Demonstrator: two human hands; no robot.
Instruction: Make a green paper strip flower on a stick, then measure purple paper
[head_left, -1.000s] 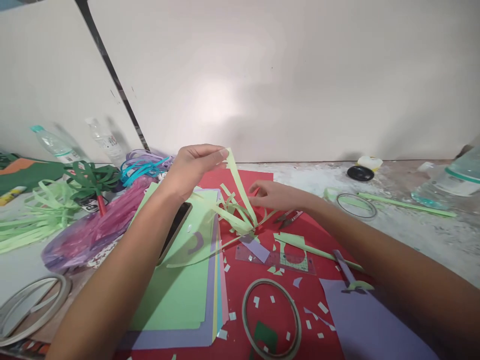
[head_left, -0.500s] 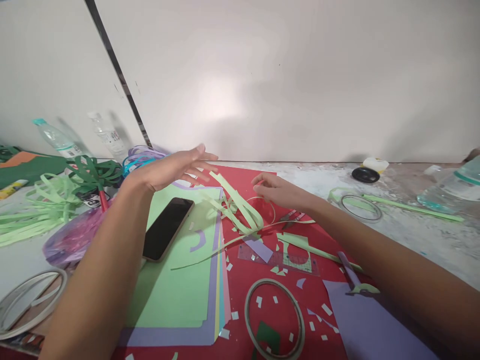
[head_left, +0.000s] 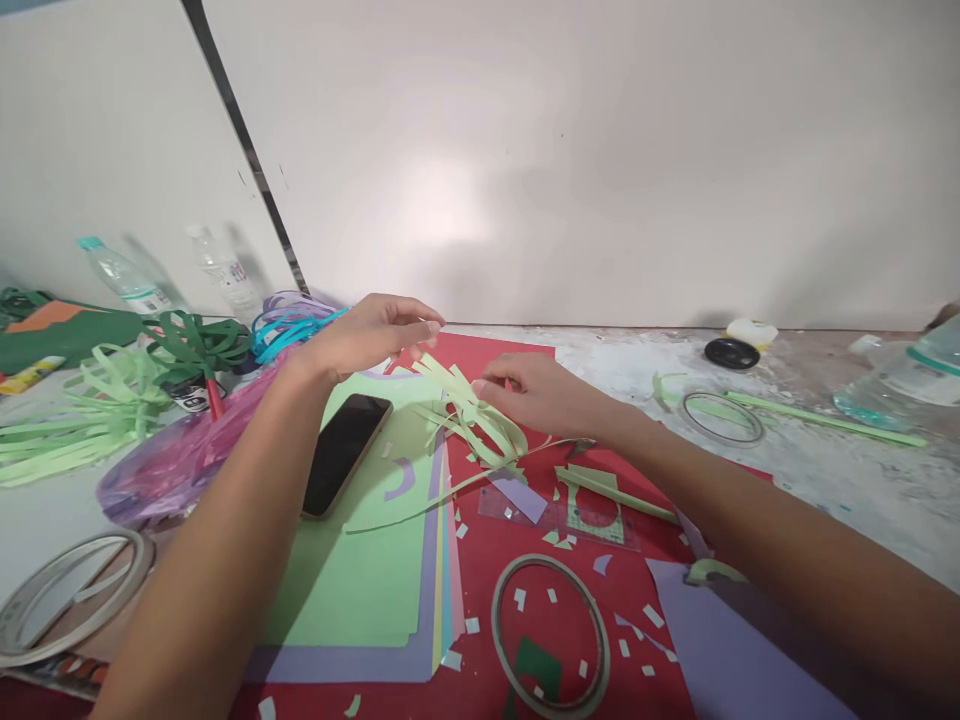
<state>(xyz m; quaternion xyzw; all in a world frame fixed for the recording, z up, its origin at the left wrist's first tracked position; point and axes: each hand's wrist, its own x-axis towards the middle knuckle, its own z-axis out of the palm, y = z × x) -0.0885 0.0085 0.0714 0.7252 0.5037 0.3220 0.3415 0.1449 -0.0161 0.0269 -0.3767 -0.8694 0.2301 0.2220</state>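
Note:
A bundle of light green paper strips [head_left: 499, 435] lies in loops on red paper, between my hands. My right hand [head_left: 544, 390] has its thumb and curled fingers closed on the upper strips from the right. My left hand [head_left: 379, 332] is just above the strips' far left ends, thumb and forefinger drawn together; what is between them, if anything, is too small to make out. One long thin green strip [head_left: 420, 518] trails left across the green sheets [head_left: 360, 590]. Below the bundle lie a purple paper piece [head_left: 519, 497] and a clear ruler [head_left: 555, 518].
A phone [head_left: 345, 455] rests on the stacked sheets. Tape rolls [head_left: 496, 620] lie in front, at left and at right. Paper scraps dot the red sheet [head_left: 480, 690]. Finished-looking paper tassels [head_left: 97, 400] and plastic bottles [head_left: 120, 275] stand left; another bottle [head_left: 919, 375] is right.
My right hand has moved left onto the strips, shifting their upper part. My left hand's spread fingers have drawn together, and the hand has moved slightly right.

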